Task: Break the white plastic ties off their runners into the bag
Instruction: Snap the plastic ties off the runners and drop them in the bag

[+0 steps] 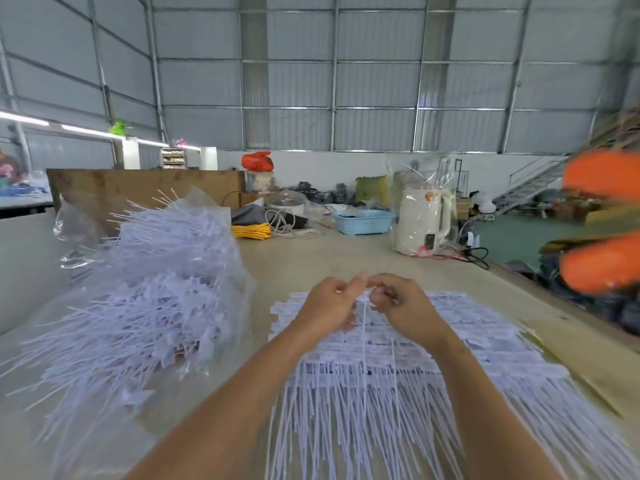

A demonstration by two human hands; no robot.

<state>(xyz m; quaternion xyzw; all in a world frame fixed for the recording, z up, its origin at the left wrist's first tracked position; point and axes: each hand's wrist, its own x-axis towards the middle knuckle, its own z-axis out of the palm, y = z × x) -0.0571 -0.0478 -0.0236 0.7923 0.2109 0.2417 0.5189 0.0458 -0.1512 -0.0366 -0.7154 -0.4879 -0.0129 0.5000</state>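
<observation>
A flat stack of white plastic ties on their runners (433,362) lies on the table in front of me, tails pointing toward me. Above its far end, my left hand (330,306) and my right hand (398,306) meet fingertip to fingertip, both pinched on one thin white tie strip (364,327) that hangs down between them. To the left, a clear plastic bag (214,244) lies open, heaped with loose white ties (149,289) that spill out toward me.
At the table's far end are a white kettle (420,223) in plastic wrap, a light blue basket (363,221), yellow cords (251,231) and cables. A brown board (138,188) stands behind the bag. Blurred orange shapes (599,261) hang at the right edge.
</observation>
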